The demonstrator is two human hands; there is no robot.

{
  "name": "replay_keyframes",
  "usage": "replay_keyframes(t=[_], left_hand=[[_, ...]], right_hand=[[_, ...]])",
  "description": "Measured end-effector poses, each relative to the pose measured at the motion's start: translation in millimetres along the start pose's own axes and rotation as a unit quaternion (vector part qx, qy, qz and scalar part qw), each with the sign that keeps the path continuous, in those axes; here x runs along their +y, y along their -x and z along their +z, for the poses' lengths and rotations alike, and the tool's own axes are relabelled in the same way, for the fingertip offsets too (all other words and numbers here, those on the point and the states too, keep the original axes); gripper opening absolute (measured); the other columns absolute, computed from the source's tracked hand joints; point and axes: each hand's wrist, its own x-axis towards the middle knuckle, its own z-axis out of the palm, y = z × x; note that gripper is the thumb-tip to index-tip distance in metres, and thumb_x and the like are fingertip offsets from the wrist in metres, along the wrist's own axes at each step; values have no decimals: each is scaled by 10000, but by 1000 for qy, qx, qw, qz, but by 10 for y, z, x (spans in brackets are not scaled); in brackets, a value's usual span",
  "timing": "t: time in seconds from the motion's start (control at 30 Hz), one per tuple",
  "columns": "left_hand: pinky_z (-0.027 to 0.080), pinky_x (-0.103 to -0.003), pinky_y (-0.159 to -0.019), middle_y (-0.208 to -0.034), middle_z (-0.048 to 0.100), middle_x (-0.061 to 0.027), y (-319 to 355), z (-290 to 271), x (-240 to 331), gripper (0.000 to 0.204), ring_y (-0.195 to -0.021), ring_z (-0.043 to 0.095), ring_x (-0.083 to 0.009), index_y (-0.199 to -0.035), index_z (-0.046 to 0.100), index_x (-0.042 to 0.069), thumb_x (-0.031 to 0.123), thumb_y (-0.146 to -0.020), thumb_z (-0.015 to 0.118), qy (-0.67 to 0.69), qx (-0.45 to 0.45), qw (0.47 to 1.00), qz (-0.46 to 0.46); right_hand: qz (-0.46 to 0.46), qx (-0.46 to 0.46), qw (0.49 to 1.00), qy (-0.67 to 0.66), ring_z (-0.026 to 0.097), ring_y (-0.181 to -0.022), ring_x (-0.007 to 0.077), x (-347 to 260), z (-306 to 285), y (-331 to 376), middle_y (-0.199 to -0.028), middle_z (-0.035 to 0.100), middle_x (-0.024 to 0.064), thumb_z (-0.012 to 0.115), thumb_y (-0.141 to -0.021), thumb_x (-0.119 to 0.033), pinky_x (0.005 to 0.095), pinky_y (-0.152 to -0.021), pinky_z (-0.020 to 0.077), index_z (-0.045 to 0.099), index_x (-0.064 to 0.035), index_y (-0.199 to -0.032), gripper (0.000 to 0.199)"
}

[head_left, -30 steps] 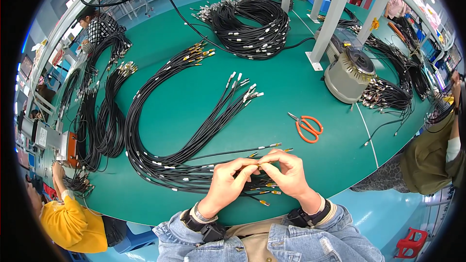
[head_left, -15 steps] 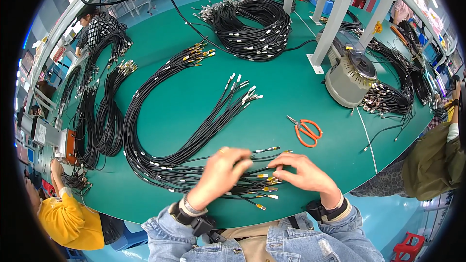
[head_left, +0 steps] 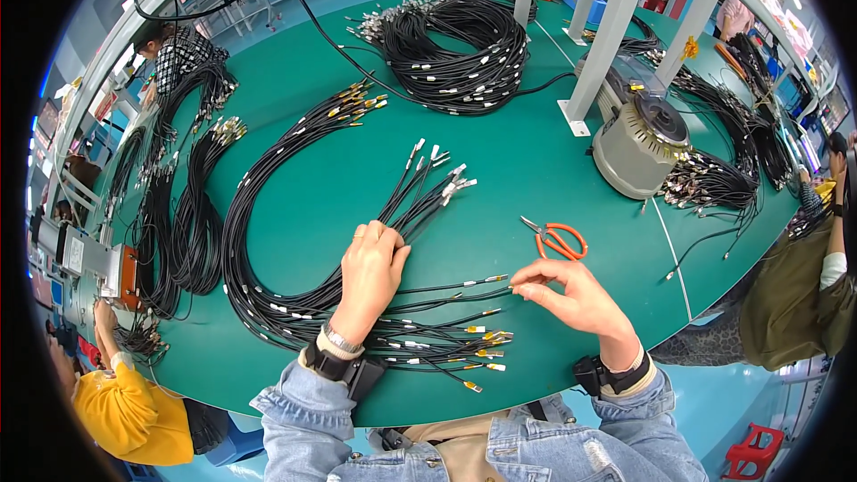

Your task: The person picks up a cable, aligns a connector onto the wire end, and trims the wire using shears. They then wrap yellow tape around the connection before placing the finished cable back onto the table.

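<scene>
A bundle of black cables [head_left: 259,290] curves in a large loop across the green table. My left hand [head_left: 370,270] lies over its upper strands, fingers curled around a few, just below the white-tipped ends [head_left: 457,186]. What sits under those fingers is partly hidden. At the right, my right hand [head_left: 576,296] pinches the tip of one black cable [head_left: 464,296], thumb against forefinger. Below both hands the other cable ends [head_left: 486,337], with yellow and white tips, fan out loosely. Orange-handled pliers [head_left: 567,241] rest just beyond my right hand.
A big coil of cables [head_left: 455,54] occupies the far table. A grey motor-like machine [head_left: 638,147] stands beside grey metal posts [head_left: 616,36] at the right. More cable bundles [head_left: 192,223] lie left. Co-workers sit around, one in a yellow top [head_left: 134,406].
My left hand has moved up and left, off the lower cable ends onto the upper strands. My right hand has shifted slightly up and right, now pinching a cable tip.
</scene>
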Motion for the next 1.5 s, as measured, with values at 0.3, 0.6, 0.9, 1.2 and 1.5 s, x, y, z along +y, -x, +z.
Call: replay_keyframes(t=[0.3, 0.6, 0.9, 1.2, 1.5], left_hand=[[470, -351, -695, -922, 618, -130, 443, -299, 216, 142, -850, 587, -268, -778, 530, 16, 32, -754, 669, 155, -192, 959, -140], [438, -361, -847, -1090, 612, -136, 515, -212, -53, 136, -1010, 551, -303, -837, 499, 24, 6, -782, 622, 203, -126, 971, 23], [381, -379, -927, -1132, 605, -116, 588, -236, -175, 141, -1065, 530, -287, -852, 498, 31, 11, -783, 619, 222, -155, 963, 24], [396, -362, -887, -1089, 619, -108, 623, -222, -86, 150, -994, 548, -275, -875, 515, 42, 35, -786, 636, 203, -128, 970, -26], [424, -334, -783, -889, 647, -75, 346, -342, 679, 203, -846, 587, -246, -932, 601, 39, 84, -758, 694, 238, -49, 967, 72]], right_hand=[[47, 65, 988, -134, 579, -817, 112, 248, 80, -245, -947, 630, 70, 574, -875, -102, 265, -756, 477, 586, 19, -1069, 228], [-35, -17, 999, 33, 583, -881, 178, 284, 249, -290, -940, 604, 100, 580, -876, -147, 311, -786, 469, 577, 16, -1067, 251], [-52, -47, 994, 87, 596, -813, 221, 289, 340, -332, -901, 603, 122, 596, -863, -148, 337, -752, 483, 604, 18, -995, 212], [-44, -56, 997, 27, 591, -761, 171, 185, 310, -321, -828, 626, 96, 583, -865, -104, 295, -710, 472, 614, 26, -954, 162], [-26, -43, 987, -151, 586, -809, 107, -82, 401, -220, -853, 637, 56, 573, -882, -83, 252, -713, 473, 599, 24, -951, 130]])
